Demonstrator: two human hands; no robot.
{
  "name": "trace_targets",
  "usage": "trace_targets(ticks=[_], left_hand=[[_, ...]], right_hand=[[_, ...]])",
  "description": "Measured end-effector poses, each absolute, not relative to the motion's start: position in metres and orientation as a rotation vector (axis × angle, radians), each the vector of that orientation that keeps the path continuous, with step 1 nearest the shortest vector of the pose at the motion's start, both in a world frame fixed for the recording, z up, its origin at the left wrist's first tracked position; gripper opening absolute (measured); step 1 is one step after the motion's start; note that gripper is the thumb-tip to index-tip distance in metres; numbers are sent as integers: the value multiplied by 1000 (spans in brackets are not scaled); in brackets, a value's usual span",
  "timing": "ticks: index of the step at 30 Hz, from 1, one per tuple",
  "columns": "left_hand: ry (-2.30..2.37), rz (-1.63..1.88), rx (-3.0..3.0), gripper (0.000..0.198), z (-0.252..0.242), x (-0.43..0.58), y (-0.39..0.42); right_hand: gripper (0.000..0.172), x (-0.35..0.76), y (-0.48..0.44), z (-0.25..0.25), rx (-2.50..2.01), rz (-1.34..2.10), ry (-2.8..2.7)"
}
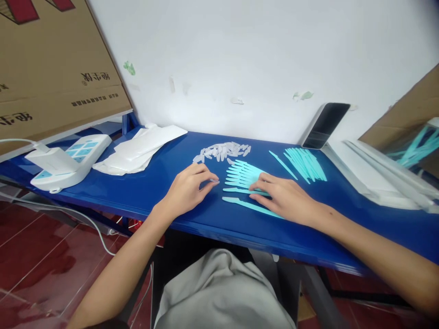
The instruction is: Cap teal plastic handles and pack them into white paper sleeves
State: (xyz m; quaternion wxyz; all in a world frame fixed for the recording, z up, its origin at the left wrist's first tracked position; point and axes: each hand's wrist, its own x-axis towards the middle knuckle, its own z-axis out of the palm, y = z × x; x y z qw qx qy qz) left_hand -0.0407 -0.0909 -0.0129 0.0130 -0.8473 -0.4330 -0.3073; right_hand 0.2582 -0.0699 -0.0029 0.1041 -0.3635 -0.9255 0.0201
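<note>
Between the thumb and forefinger of my left hand [188, 188] is a small translucent blade cap [215, 181]. My right hand [286, 198] rests over the near end of a fan of turquoise eyebrow razors [240, 173]. Its thumb and fingers close on the handle of one eyebrow razor [236, 189], whose blade end points left toward my left hand. Nearer the table edge, another turquoise razor [240, 202] lies partly under my right hand. Loose translucent caps [224, 150] are heaped beyond both hands.
More turquoise razors [305, 163] lie at the right, near a phone [327, 125] propped against the wall. White bags [140, 148] and a power strip [82, 155] with a charger occupy the left of the blue table [164, 183]. A large carton [61, 68] stands behind them.
</note>
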Motion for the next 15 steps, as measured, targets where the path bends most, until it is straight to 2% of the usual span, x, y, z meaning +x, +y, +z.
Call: trace_targets(ticks=[4,9,15], left_hand=[[-1366,-948,-2682,22,-10,-40,-91],[-1376,-853,-2713,23,-13,-40,-89],[-1410,-825,-2727,30,-16,-41,-89]], right_hand=[[24,260,-67,-1,-1109,246,-2707],[29,260,-68,5,-1147,275,-2703],[33,261,-68,10,-1192,497,-2552]])
